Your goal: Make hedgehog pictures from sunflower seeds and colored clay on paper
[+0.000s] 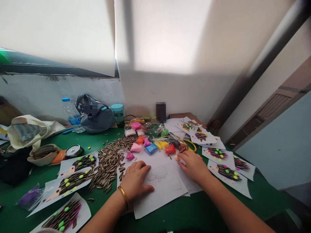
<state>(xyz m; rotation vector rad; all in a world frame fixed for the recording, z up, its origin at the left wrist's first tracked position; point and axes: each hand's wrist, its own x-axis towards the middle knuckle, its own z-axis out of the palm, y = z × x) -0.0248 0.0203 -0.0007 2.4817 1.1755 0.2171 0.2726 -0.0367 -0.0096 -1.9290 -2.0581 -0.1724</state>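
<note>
A white sheet (167,191) with a pencil drawing of a hedgehog lies in front of me on the green table. My left hand (137,180), with a gold bangle at the wrist, rests on the sheet's left part, fingers spread and holding nothing. To the right of the drawing, my right hand (191,164) has its fingertips at a small pale peach lump (177,158) near the paper's upper right edge. Striped sunflower seeds (109,161) are heaped to the left. Packets of coloured clay, among them a blue one (151,148) and a red one (170,149), lie beyond the drawing.
Seed-covered hedgehog pictures lie at left (73,183) and right (225,173). Behind stand a blue-grey bag (97,118), a water bottle (70,111), a teal-lidded jar (118,115) and a dark upright object (160,112). An open tin (73,150) sits at left.
</note>
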